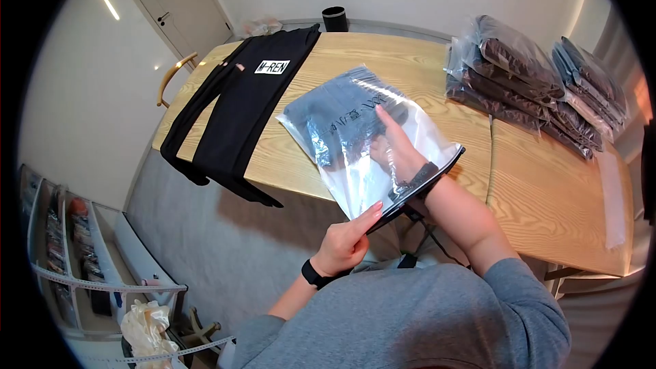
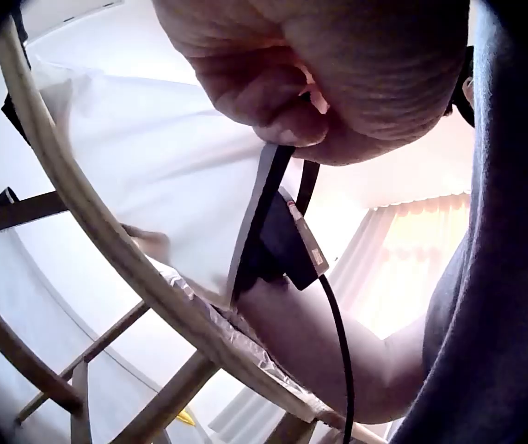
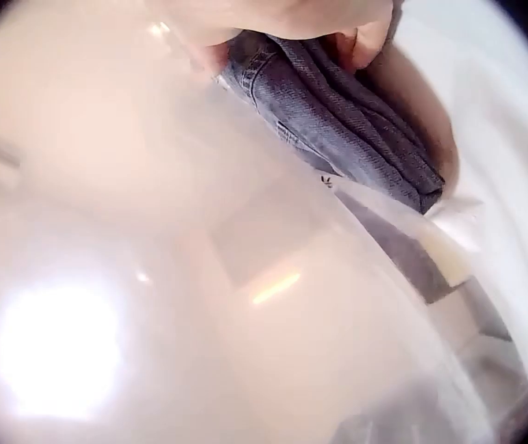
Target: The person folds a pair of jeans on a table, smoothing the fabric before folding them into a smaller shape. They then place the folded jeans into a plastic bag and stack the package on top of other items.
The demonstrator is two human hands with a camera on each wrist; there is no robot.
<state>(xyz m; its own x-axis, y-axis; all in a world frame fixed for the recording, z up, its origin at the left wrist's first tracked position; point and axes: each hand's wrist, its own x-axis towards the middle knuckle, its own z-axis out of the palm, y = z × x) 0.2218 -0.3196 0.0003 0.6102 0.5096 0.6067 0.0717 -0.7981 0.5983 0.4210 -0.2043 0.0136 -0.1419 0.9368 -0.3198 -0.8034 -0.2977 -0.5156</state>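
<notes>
A clear plastic bag (image 1: 430,123) with a dark zip edge and black print lies tilted over the table's near edge. Inside it is a folded pair of blue-grey jeans (image 1: 335,106). My right hand (image 1: 396,150) reaches into the bag up to the wrist. In the right wrist view, the thumb and fingers of that hand grip the end of the folded jeans (image 3: 338,120). At the bag's open end, my left hand (image 1: 345,242) pinches a corner of the dark edge. The left wrist view shows this hand (image 2: 310,83) at the edge strip (image 2: 262,213) from below.
Black trousers (image 1: 239,109) with a white M-REN label lie along the left of the wooden table (image 1: 403,51). Stacks of bagged garments (image 1: 512,75) stand at the back right. A shelf unit (image 1: 109,260) is at the lower left, and a black bin (image 1: 335,19) behind the table.
</notes>
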